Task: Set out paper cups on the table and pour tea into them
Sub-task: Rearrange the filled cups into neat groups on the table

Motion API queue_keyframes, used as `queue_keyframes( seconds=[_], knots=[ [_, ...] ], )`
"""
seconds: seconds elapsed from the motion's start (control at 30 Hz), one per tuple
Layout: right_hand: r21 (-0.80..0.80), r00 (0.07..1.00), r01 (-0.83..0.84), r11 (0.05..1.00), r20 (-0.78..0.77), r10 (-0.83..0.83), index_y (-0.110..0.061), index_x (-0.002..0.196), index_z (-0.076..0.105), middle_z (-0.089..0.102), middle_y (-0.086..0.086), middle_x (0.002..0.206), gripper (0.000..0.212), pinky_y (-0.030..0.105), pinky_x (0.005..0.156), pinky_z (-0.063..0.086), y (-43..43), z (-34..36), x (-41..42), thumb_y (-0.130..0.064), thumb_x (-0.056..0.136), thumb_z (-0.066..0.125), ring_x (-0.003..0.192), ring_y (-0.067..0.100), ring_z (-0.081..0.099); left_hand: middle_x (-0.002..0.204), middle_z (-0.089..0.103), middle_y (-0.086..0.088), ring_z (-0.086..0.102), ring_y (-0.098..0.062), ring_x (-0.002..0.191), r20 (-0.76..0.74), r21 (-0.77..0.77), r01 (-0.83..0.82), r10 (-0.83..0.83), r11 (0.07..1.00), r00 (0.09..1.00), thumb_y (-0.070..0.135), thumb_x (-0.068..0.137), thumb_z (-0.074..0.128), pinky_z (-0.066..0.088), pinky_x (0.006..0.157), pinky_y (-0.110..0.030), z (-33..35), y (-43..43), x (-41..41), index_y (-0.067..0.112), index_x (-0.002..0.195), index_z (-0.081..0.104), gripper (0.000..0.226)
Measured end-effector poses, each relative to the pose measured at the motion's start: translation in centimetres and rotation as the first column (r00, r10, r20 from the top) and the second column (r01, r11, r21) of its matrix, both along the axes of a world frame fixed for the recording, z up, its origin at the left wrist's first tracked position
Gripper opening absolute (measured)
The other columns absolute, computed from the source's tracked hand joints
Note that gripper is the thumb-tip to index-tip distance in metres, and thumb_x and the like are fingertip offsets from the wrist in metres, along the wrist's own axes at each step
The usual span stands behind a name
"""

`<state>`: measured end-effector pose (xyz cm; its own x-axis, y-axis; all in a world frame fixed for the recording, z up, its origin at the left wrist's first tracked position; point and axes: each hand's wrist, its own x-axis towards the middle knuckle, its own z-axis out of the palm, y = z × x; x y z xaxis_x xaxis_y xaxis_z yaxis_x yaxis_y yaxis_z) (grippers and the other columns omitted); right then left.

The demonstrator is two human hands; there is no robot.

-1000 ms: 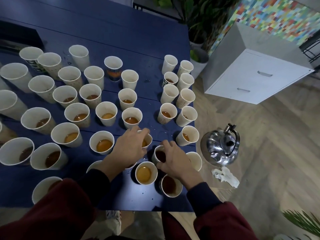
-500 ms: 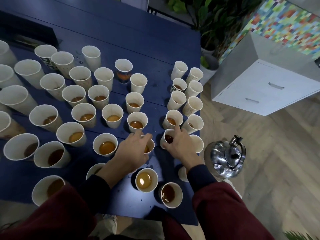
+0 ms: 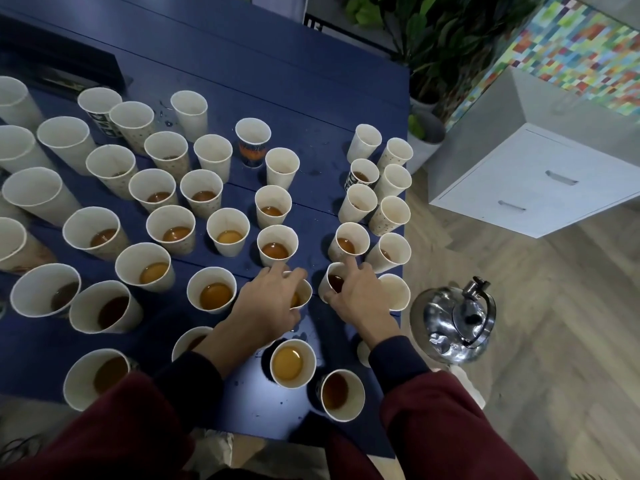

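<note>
Nearest my wrists, a filled cup (image 3: 292,363) stands on the tabletop (image 3: 277,81). Left hand (image 3: 268,306): fingers curled over the rim of an amber-tea cup (image 3: 302,295). Right hand (image 3: 360,294): wrapped round a dark-tea cup (image 3: 334,282), index fingertip touching the next cup beyond. Judgement: spacing step. Slide both low and level, with a light squeeze so the walls hold. Kettle (image 3: 453,320) on the floor, right of my right hand. Beyond the fingers, rows of paper cups (image 3: 227,230); the farthest look dry.

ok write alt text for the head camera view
A person's left hand holds a cup of light tea and the right hand a cup of dark tea, among dozens of paper cups on a blue table. A steel kettle stands on the floor nearby.
</note>
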<state>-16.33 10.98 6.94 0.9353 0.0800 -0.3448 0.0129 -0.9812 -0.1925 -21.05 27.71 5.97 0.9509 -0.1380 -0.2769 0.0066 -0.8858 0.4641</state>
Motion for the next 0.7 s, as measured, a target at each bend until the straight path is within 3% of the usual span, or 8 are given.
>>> queue_keyframes(
  seconds=[0.5,0.7],
  knots=[
    [-0.088,1.000,0.025,0.996,0.015,-0.023,-0.014,0.141,0.041,0.054,0.015,0.125,0.065,0.037,0.080,0.048,0.0,0.4,-0.1,-0.049,0.092,0.064,0.108,0.032,0.062,0.148,0.041,0.000,0.048,-0.022,0.126,0.003,-0.002,0.003,-0.003,1.000,1.000,0.038,0.091,0.069,0.048,0.098,-0.036,0.7,0.4,-0.3,0.031,0.141,0.038,0.059],
    [-0.071,0.997,0.018,0.997,0.082,-0.012,-0.020,0.147,0.032,0.050,0.010,0.129,0.082,0.032,0.072,0.042,-0.3,1.1,-1.7,-0.054,0.085,0.072,0.107,0.029,0.062,0.147,0.042,0.002,0.050,-0.021,0.126,0.045,-0.040,-0.022,0.023,0.999,0.999,0.036,0.090,0.070,0.049,0.097,-0.034,1.1,0.3,-0.7,0.033,0.141,0.038,0.060]
  ],
)
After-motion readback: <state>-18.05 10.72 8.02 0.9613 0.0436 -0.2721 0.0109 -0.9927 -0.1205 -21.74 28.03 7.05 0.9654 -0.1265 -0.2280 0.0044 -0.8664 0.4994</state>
